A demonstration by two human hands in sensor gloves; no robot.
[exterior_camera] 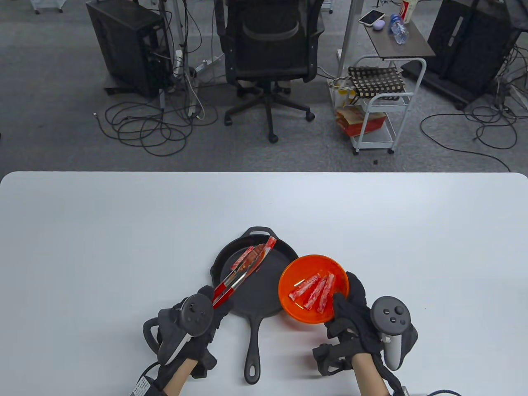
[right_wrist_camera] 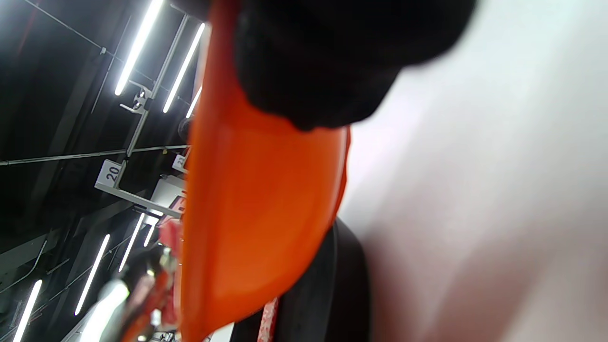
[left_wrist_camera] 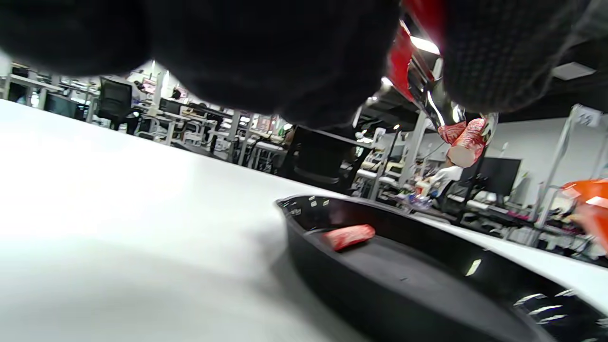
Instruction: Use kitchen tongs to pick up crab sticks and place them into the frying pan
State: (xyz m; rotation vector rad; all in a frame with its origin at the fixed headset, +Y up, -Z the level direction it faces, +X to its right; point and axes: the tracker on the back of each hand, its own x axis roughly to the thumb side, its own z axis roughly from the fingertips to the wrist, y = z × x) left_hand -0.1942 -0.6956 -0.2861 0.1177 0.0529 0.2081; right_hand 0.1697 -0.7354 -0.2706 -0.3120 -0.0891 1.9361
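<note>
Left hand (exterior_camera: 194, 317), lower left of centre in the table view, curled round the red handles of the kitchen tongs (exterior_camera: 241, 274); tongs angled up and to the right over the black cast-iron frying pan (exterior_camera: 258, 280), tips pinching one crab stick (exterior_camera: 269, 244) above the pan's far rim. In the left wrist view, that held crab stick (left_wrist_camera: 468, 142) hanging in the air at upper right, clear of the pan (left_wrist_camera: 403, 266)

Another crab stick (exterior_camera: 243, 258) lying inside the pan near its upper-left wall, seen also on the pan floor in the left wrist view (left_wrist_camera: 349, 236)

Right hand (exterior_camera: 354, 313), lower right of centre, gripping the near rim of the orange bowl (exterior_camera: 313, 288), thumb over the edge; bowl tilted and overlapping the pan's right side. Three crab sticks (exterior_camera: 313, 292) lying together in the bowl

Pan handle pointing toward the bottom edge of the white table (exterior_camera: 82, 247), between the two hands
</note>
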